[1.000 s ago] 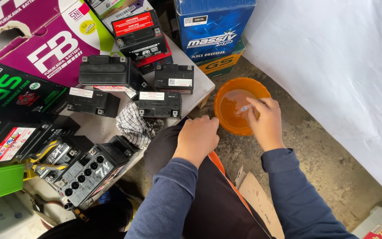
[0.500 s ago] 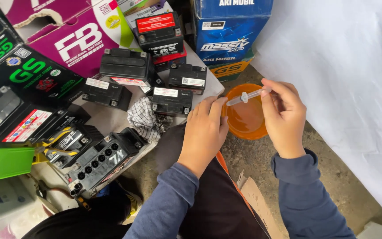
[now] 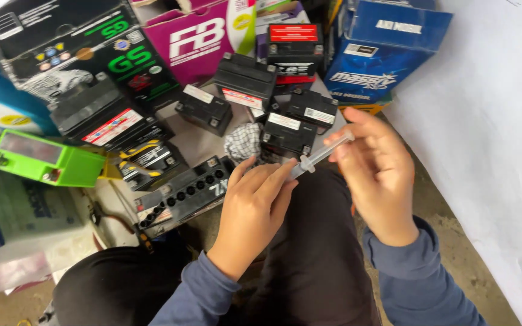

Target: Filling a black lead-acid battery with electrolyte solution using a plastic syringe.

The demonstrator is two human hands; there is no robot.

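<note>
A low work surface (image 3: 203, 148) crowded with small black motorcycle batteries (image 3: 203, 110) and cardboard boxes (image 3: 388, 51) fills my view. I see both hands pinching a clear plastic syringe (image 3: 320, 156) above my lap: left hand (image 3: 255, 211) at its lower tip, hidden by fingers; right hand (image 3: 376, 169) at the plunger end. Its long axis rises rightward.

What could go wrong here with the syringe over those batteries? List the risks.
1. The syringe is pinched only at its ends, by the left hand and right hand; it might slip and spill onto the lap.
2. Both hands are bare, so any liquid could reach skin.
3. The open-celled battery lies close by; drips could land in its holes.
</note>
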